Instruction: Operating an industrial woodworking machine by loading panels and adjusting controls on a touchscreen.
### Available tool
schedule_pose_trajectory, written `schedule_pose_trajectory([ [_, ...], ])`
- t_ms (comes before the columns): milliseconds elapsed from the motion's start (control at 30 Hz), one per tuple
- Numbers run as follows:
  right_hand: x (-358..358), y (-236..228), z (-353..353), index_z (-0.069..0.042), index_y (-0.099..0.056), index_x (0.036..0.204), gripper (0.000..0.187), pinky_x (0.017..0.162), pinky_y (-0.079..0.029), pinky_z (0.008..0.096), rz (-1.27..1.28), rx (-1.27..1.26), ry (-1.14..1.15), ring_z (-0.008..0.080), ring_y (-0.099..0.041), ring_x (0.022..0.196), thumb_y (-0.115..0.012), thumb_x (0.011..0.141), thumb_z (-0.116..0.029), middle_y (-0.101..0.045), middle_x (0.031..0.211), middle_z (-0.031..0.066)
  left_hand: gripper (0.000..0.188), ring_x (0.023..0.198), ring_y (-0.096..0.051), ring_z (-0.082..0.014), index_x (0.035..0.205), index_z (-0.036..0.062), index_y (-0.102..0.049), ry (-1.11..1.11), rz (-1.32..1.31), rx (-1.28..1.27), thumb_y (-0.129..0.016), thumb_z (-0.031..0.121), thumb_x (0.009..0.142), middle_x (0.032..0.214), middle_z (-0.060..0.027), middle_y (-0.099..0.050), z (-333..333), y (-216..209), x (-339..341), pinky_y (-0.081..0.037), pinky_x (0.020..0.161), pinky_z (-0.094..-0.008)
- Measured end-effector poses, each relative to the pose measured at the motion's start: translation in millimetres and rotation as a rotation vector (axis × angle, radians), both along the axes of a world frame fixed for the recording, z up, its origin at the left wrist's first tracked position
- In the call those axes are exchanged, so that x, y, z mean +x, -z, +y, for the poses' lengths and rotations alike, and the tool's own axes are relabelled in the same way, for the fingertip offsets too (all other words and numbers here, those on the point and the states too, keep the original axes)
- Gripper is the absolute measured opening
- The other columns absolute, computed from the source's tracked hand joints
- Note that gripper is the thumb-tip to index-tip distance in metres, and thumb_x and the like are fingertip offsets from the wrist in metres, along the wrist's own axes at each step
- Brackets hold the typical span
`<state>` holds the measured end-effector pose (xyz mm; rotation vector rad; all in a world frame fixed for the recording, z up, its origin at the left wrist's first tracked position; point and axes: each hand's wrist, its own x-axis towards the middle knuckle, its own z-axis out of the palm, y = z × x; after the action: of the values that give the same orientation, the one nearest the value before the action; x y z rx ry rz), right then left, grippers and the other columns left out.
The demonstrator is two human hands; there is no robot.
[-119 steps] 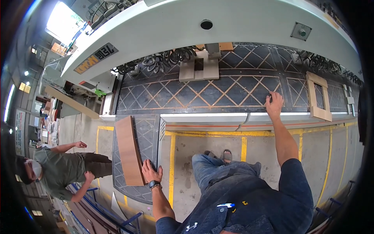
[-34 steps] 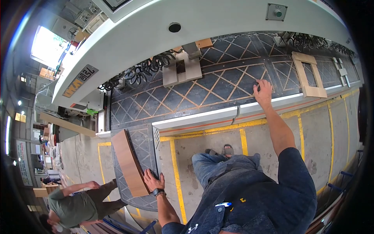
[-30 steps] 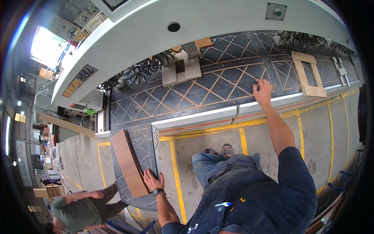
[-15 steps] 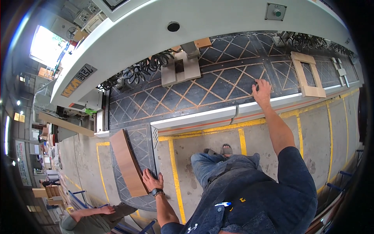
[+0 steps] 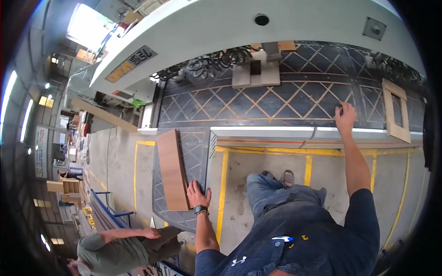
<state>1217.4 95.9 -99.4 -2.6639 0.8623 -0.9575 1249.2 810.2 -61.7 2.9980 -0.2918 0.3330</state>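
My left hand [image 5: 198, 197], with a dark watch at its wrist, rests fingers apart at the near right corner of a long brown wooden panel [image 5: 172, 170]. That panel lies flat on the black, grid-patterned side wing [image 5: 195, 149] of a large machine. On the front part of the machine's long black bed [image 5: 258, 108] lies my right hand [image 5: 345, 115], fingers loosely bent, thumb apart, nothing visible in it. To its right, a pale wooden frame [image 5: 396, 126] with a rectangular opening reaches over the bed's front edge.
A pale block-like piece [image 5: 241, 78] with an opening sits under the machine's grey-white overhead beam [image 5: 207, 37]. Black coiled hoses [image 5: 202, 66] hang below the beam. Another person [image 5: 124, 248] in a grey-green shirt stands at lower left, near blue metal rails [image 5: 110, 209]. Yellow lines mark the concrete floor.
The whole view has shifted, so the machine and panel appear further right. My hands keep their places on the panel and bed. More of the other person shows now.
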Motion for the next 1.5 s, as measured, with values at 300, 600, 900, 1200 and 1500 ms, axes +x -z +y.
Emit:
schedule_pose_trajectory([
  [300,4,-9,7,-0.009,-0.065,0.115,0.031,0.092,-0.042,0.0468,-0.024,-0.019,0.009,0.033,-0.056,0.107,-0.068,0.086,-0.022,-0.061,0.112,0.0109,0.084,0.13,-0.044,-0.0437,0.142,0.0016,-0.045,0.005,0.001,-0.015,-0.076,0.036,0.072,0.144,-0.0221,-0.046,1,2,5,-0.035,0.11,-0.0524],
  [600,3,-12,11,-0.009,-0.066,0.112,0.03,0.093,-0.042,0.0456,-0.022,0.004,0.019,0.0319,-0.055,0.106,-0.067,0.086,-0.022,-0.061,0.111,0.0105,0.081,0.13,-0.043,-0.0441,0.142,0.0007,-0.045,0.009,0.022,0.001,-0.074,0.037,0.076,0.144,-0.0226,-0.046,1,-1,3,-0.035,0.11,-0.0525],
  [900,2,-17,13,-0.008,-0.066,0.112,0.03,0.094,-0.042,0.0453,-0.013,0.013,0.013,0.0315,-0.055,0.108,-0.067,0.086,-0.022,-0.062,0.113,0.0102,0.08,0.13,-0.043,-0.0442,0.142,0.0001,-0.044,0.024,0.006,0.008,-0.074,0.035,0.077,0.144,-0.0227,-0.046,0,-1,4,-0.035,0.11,-0.0527],
  [1200,1,-17,11,-0.008,-0.066,0.113,0.03,0.096,-0.041,0.0452,-0.015,0.011,0.017,0.0309,-0.054,0.11,-0.067,0.086,-0.022,-0.062,0.114,0.0099,0.079,0.132,-0.042,-0.0449,0.144,-0.0002,-0.042,0.042,0.027,-0.004,-0.075,0.033,0.08,0.145,-0.0239,-0.044,-3,0,3,-0.036,0.113,-0.0507],
  [1500,5,-5,1,-0.008,-0.067,0.111,0.03,0.08,-0.045,0.0494,-0.089,-0.033,-0.055,0.0341,-0.058,0.089,-0.069,0.085,-0.024,-0.061,0.091,0.0112,0.082,0.132,-0.042,-0.0455,0.144,-0.0023,-0.04,0.029,0.074,-0.029,-0.077,0.027,0.078,0.146,-0.0261,-0.043,4,1,4,-0.035,0.113,-0.0506],
])
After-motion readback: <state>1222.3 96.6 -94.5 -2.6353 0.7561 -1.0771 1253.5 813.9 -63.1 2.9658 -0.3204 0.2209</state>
